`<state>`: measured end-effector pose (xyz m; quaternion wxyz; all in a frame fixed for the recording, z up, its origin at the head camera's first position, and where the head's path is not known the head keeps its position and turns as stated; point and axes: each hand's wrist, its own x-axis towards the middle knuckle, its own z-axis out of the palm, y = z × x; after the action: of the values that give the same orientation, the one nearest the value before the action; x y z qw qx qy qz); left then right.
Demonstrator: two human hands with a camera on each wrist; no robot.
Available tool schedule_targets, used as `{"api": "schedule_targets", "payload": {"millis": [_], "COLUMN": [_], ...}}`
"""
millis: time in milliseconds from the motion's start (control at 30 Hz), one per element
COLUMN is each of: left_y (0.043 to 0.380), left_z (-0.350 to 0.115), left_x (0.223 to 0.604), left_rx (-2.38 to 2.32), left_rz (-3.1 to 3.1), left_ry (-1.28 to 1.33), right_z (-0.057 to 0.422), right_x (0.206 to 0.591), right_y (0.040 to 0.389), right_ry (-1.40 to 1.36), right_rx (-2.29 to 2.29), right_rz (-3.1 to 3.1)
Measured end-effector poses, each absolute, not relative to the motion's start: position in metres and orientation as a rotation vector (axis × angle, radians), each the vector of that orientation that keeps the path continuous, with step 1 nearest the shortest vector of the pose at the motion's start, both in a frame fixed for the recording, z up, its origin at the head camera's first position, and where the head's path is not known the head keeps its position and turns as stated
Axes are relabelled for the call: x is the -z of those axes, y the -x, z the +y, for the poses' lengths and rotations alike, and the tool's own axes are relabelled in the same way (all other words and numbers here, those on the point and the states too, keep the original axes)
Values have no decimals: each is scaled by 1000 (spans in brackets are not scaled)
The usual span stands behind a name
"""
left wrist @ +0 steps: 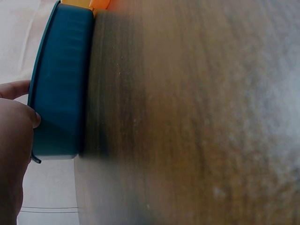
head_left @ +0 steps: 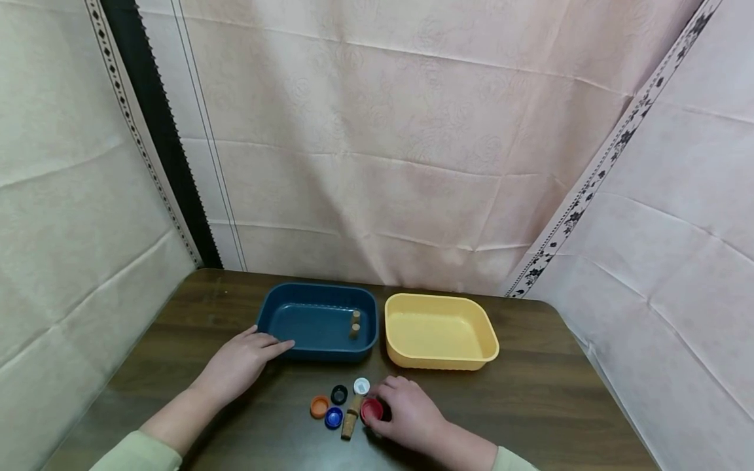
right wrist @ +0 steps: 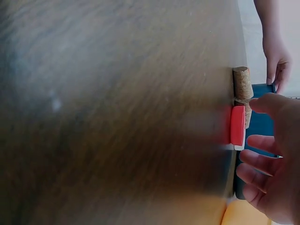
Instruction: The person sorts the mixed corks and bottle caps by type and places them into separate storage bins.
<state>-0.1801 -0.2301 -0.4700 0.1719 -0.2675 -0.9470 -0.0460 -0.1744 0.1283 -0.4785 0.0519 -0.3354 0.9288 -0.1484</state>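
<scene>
My left hand (head_left: 238,363) holds the front left corner of the dark blue tray (head_left: 268,314); in the left wrist view the thumb lies outside the rim and a finger beyond it. My right hand (head_left: 410,415) hovers around a red bottle cap (head_left: 371,409), thumb and fingers spread apart; the right wrist view shows gaps between them and the red cap (right wrist: 237,125). Left of it lie two corks, the nearer cork (head_left: 349,425) touching the other. Around them are a white cap (head_left: 362,386), a black cap (head_left: 338,394), an orange cap (head_left: 319,407) and a blue cap (head_left: 333,418).
Two corks, one of them the nearer cork (head_left: 355,331), stand inside the blue tray at its right. A yellow tray (head_left: 442,364) sits right of the blue one on the brown wooden table (head_left: 530,392). Pale cloth (head_left: 377,131) hangs behind and at both sides.
</scene>
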Motion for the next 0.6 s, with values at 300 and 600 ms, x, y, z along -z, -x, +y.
{"api": "schedule_targets", "payload": {"millis": [300, 600], "left_y": [180, 179], "left_z": [-230, -229], "left_x": [469, 468], "left_rx": [137, 140], "left_rz": [-2694, -2693], "left_ry": [760, 754], "right_z": [127, 126], "right_x": [483, 483], "right_y": [173, 172], "right_ry": [1046, 1013], "right_rx": [374, 385], "right_rz": [2828, 2808]}}
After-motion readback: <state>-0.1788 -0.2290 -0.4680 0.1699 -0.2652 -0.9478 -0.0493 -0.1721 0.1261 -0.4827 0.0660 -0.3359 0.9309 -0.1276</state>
